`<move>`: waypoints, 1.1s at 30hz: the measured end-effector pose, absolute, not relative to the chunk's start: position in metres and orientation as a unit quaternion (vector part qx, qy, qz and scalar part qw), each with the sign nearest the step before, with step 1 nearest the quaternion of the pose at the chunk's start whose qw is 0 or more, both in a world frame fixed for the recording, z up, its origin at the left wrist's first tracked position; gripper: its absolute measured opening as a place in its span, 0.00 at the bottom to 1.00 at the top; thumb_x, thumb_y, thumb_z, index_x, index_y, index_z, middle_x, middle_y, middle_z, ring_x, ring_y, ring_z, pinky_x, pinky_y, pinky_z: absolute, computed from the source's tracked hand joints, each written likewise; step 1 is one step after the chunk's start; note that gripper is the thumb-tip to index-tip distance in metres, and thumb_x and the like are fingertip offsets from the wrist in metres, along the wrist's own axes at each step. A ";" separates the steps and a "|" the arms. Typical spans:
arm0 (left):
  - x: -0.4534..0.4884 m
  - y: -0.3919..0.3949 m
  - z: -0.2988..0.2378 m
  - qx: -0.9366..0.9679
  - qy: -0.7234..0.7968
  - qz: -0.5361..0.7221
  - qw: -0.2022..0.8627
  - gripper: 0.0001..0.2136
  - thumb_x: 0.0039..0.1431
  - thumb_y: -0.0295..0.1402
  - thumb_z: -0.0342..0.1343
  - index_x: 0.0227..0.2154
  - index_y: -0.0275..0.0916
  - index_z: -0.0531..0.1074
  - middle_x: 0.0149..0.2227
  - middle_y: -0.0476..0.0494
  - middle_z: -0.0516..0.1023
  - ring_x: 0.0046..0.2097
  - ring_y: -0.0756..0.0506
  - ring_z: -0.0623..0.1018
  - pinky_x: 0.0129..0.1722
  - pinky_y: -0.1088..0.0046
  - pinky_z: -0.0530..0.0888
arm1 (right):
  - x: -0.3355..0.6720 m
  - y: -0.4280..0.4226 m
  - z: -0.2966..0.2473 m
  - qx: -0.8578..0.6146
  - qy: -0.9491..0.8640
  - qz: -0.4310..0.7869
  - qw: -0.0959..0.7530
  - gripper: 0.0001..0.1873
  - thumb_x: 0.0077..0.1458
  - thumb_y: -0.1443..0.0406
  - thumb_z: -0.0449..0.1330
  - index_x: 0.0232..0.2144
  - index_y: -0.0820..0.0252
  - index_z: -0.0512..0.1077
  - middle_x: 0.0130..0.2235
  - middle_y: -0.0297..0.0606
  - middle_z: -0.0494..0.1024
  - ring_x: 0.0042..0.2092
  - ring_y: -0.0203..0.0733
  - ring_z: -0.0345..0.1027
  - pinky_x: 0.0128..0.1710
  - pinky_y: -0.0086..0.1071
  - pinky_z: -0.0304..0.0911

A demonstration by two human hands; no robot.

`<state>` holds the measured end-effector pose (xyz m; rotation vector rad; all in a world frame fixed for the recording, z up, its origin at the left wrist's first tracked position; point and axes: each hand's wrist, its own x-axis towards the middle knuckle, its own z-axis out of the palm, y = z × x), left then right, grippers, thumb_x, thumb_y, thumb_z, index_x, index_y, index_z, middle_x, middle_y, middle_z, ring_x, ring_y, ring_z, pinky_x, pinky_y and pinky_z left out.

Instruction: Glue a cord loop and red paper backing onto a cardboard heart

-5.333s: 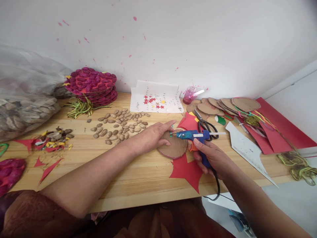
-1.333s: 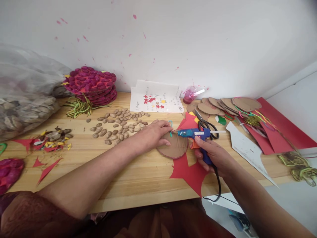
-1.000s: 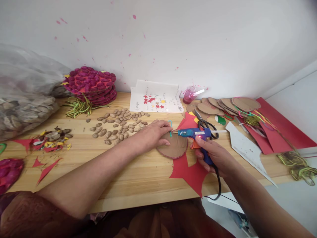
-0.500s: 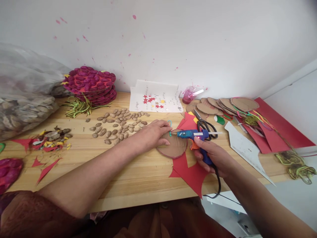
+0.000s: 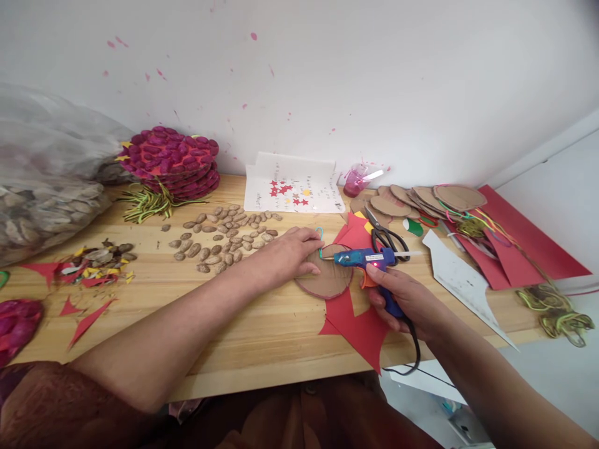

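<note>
In my right hand (image 5: pixel 407 298) I grip a blue hot glue gun (image 5: pixel 360 257) with an orange trigger and a lit red light. Its nozzle points left, close to a turquoise cord loop (image 5: pixel 321 233) at the top of a round cardboard disc (image 5: pixel 327 284). My left hand (image 5: pixel 296 252) rests over the disc's left side, its fingertips holding the cord against the cardboard. Those fingers partly hide the disc and the cord's lower end. Red paper scraps (image 5: pixel 358 333) lie beside and partly under the disc. Black-handled scissors (image 5: pixel 390 243) lie just behind the gun.
Loose unshelled peanuts (image 5: pixel 213 249) spread left of the disc. Farther left are a stack of magenta-covered discs (image 5: pixel 173 159) and a plastic bag (image 5: pixel 47 212). Paper with small stars (image 5: pixel 262 193) and a pink cup (image 5: pixel 355 181) stand behind. Cardboard discs (image 5: pixel 461 196) lie right.
The glue gun and my right hand have shifted very slightly, with the nozzle still by the cord. My left hand stays on the disc.
</note>
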<state>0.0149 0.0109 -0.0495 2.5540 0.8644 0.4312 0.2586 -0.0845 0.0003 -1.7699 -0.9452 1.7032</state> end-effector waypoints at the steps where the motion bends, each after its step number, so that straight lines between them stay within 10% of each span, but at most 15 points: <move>1: 0.015 0.011 -0.050 0.915 0.309 0.157 0.206 0.23 0.61 0.38 0.61 0.57 0.36 0.70 0.61 0.33 0.68 0.61 0.36 0.68 0.61 0.57 0.65 | 0.258 -0.085 0.001 -0.650 -0.345 0.626 0.258 0.27 0.56 0.44 0.60 0.21 0.58 0.61 0.14 0.25 0.63 0.10 0.27 0.52 0.07 0.20 0.40; 33: 0.014 0.011 -0.049 0.916 0.310 0.156 0.201 0.23 0.60 0.39 0.62 0.56 0.37 0.70 0.59 0.34 0.70 0.60 0.37 0.69 0.60 0.59 0.67 | 0.253 -0.072 0.003 -0.657 -0.336 0.630 0.242 0.28 0.59 0.44 0.56 0.19 0.57 0.61 0.11 0.26 0.59 0.10 0.28 0.51 0.07 0.20 0.43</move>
